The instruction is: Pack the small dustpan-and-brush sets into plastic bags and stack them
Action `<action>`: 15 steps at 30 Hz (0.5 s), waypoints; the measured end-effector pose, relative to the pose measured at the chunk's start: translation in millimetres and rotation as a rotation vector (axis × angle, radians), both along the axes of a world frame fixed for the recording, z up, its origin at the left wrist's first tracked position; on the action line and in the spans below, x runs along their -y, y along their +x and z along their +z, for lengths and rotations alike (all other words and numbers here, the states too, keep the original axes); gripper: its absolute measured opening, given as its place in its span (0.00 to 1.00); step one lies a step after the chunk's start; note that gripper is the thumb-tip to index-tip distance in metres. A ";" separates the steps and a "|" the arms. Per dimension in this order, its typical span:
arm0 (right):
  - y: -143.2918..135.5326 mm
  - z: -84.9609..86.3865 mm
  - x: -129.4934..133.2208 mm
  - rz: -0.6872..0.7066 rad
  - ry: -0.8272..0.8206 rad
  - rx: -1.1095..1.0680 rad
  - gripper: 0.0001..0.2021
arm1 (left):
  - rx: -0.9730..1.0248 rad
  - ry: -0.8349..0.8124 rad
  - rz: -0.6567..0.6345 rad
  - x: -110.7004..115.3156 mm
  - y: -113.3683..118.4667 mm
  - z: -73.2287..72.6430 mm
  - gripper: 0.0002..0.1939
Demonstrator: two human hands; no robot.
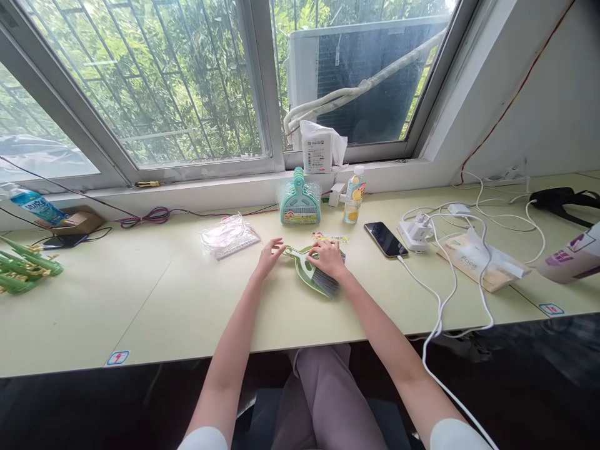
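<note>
A small green dustpan [304,286] lies on the table in front of me, its handle toward the left. On it rests a hand brush [327,282] with grey bristles. My right hand [328,257] is over the brush, its fingers closed on the green grip. My left hand [270,256] is beside the end of the dustpan's handle, fingers apart; whether the fingertips touch it is hard to tell. Just behind lies a printed card label [332,237]. A stack of wrapped dustpan sets [300,199] stands farther back.
Crumpled clear plastic packaging [229,236] lies to the left. A drink bottle [354,195] stands by the windowsill. On the right are a phone [386,239], a charger block [415,232], white cables [439,306] and a tissue pack [482,259]. The table's front edge is near my lap.
</note>
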State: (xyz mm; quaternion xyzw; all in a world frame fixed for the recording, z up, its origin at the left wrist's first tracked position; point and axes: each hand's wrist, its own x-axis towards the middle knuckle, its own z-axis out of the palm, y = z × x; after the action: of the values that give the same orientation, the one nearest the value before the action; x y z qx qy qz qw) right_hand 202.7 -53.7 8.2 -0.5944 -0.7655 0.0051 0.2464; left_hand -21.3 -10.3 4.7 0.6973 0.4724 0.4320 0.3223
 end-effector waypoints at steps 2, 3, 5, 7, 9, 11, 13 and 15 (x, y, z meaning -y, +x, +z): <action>0.3 0.4 0.2 0.023 -0.014 -0.002 0.12 | 0.010 -0.090 -0.043 -3.6 3.8 -9.1 0.22; 0.8 0.4 0.1 0.038 -0.024 -0.014 0.12 | 0.015 -0.127 -0.049 -4.9 6.0 -12.9 0.23; 1.9 -0.2 -0.5 0.068 -0.044 -0.052 0.12 | 0.069 -0.204 -0.068 -6.4 9.5 -17.3 0.25; 2.3 -1.6 -1.3 0.088 -0.054 -0.090 0.12 | 0.173 -0.281 -0.104 -6.0 10.8 -16.9 0.26; 1.7 -3.4 -2.1 0.091 -0.053 -0.117 0.11 | 0.284 -0.348 -0.135 -4.4 10.5 -13.5 0.25; 0.1 -5.1 -2.8 0.088 -0.051 -0.131 0.11 | 0.370 -0.416 -0.147 -2.6 9.7 -9.6 0.24; -1.8 -6.5 -3.5 0.081 -0.056 -0.132 0.11 | 0.429 -0.478 -0.157 -1.2 9.0 -6.9 0.22; -3.4 -7.2 -4.3 0.074 -0.061 -0.124 0.10 | 0.467 -0.516 -0.167 -0.6 8.5 -5.8 0.20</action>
State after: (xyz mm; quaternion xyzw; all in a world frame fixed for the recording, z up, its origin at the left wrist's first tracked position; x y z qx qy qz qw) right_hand 199.3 -49.4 1.0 -0.5714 -0.7697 0.0745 0.2746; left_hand -12.8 -9.7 -1.1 0.5115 0.4209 0.4185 0.6213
